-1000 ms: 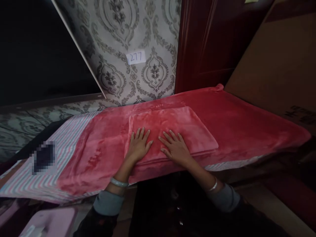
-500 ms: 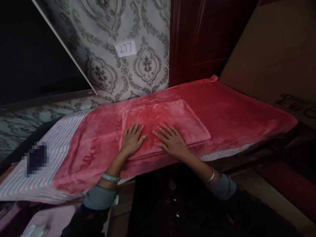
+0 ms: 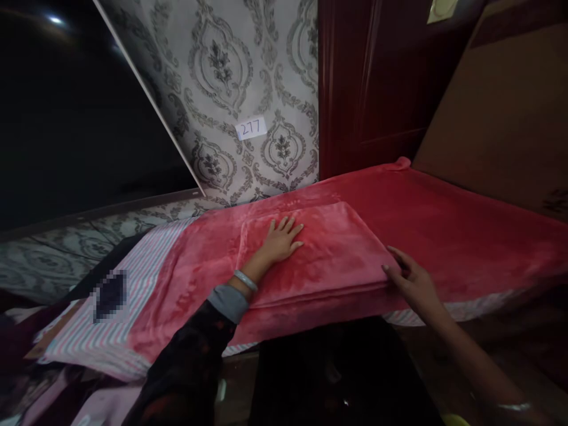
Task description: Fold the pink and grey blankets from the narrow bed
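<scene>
A folded pink-red plush cloth (image 3: 337, 242) lies flat on a larger red plush blanket (image 3: 448, 219). My left hand (image 3: 282, 239) rests on the upper left part of the folded cloth, fingers spread and holding nothing. At the cloth's front right corner is my right hand (image 3: 406, 277), its thumb and fingers bent with a gap between them. The fingertips are beside the corner, and no cloth shows gripped between them.
A striped sheet (image 3: 146, 278) shows at the left end, with a blurred dark patch on it. Behind stand a patterned wall with a "277" label (image 3: 251, 128), a dark screen (image 3: 84, 118), a dark red door (image 3: 377, 77) and a large cardboard box (image 3: 506, 112).
My right hand has moved right, from the cloth's middle to its front right corner. My left hand has slid farther up on the cloth. The view has shifted too.
</scene>
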{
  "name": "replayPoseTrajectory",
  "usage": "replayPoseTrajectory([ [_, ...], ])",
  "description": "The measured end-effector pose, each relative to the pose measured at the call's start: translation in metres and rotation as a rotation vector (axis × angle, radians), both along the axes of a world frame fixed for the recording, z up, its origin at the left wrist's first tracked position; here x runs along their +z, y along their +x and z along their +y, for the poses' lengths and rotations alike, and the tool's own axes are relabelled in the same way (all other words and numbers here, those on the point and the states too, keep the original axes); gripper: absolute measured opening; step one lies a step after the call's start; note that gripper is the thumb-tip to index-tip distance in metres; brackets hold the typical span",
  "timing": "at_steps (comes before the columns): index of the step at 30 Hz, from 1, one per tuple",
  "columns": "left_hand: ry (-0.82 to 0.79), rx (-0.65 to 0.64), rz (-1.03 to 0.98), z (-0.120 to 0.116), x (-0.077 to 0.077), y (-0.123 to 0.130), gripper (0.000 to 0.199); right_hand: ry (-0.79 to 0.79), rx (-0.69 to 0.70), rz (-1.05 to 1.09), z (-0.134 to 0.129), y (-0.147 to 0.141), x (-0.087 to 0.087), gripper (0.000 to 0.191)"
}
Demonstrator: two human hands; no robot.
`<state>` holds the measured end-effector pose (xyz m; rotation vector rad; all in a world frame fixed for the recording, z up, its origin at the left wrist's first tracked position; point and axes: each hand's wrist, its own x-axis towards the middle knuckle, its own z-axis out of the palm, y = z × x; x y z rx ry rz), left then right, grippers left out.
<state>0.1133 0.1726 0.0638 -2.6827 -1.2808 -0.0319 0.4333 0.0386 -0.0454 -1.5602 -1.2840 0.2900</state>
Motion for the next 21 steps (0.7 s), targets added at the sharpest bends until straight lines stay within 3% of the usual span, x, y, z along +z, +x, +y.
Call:
replayPoseTrajectory([
  [8, 0.024, 0.048, -0.059, 0.008, -0.028, 0.001, 0.060, -0.005, 0.090, 0.221, 0.000, -0.005, 0.017, 0.073],
  [13, 0.023, 0.045, -0.053, 0.007, -0.027, 0.001, 0.059, -0.090, 0.220, 0.255, 0.002, -0.009, 0.037, 0.073],
  [17, 0.013, 0.051, -0.058, 0.009, -0.025, 0.001, 0.059, -0.151, 0.298, 0.495, 0.001, -0.008, 0.056, 0.069],
  [21, 0.010, 0.052, -0.072, 0.014, -0.025, 0.002, 0.058, -0.273, 0.265, 0.608, 0.000, -0.006, 0.048, 0.073],
])
